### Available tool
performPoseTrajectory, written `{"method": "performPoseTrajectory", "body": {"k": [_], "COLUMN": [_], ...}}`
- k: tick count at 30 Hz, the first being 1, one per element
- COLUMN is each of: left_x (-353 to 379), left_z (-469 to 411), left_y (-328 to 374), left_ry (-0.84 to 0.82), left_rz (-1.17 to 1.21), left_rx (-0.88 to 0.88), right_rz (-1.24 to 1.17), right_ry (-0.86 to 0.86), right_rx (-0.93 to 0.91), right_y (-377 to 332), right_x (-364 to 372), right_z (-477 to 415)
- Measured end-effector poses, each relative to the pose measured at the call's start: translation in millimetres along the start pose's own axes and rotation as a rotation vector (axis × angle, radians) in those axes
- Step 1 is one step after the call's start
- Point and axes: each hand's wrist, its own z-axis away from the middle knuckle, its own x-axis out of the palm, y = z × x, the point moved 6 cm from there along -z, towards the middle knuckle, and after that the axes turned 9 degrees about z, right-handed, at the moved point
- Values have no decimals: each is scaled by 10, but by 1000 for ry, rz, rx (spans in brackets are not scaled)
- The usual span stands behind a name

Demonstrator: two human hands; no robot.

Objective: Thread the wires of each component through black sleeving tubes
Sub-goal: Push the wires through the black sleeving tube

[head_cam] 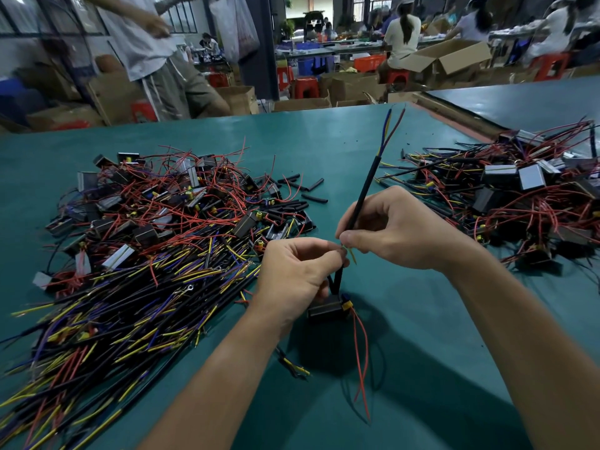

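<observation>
We are mid-thread: our right hand [399,232] pinches one tube [367,186], with wires [391,128] poking out its top. Our left hand [298,274] pinches wires above one component [326,309], held over the table [324,141]; two red leads [360,352] hang below. Next, we judge, the tube slides down. A left pile [146,241] and a right pile [519,196] flank us.

Both hands [293,274] [394,230] pinching a black sleeving tube [365,193] over green table [324,141].
</observation>
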Motion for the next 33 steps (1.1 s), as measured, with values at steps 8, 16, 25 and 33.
{"method": "performPoseTrajectory", "body": {"k": [8, 16, 25, 33], "left_x": [-64, -74, -115, -223], "left_z": [14, -28, 9, -10], "left_y": [64, 23, 134, 230], "left_ry": [79, -22, 26, 174], "left_rz": [-240, -167, -21, 14], "left_rx": [226, 67, 79, 197], "right_rz": [-10, 12, 23, 16], "right_ry": [-20, 19, 8, 12], "right_rx": [34, 21, 40, 46], "right_y": [22, 44, 64, 62], "right_x": [12, -9, 10, 11], "right_z": [9, -3, -11, -8]}}
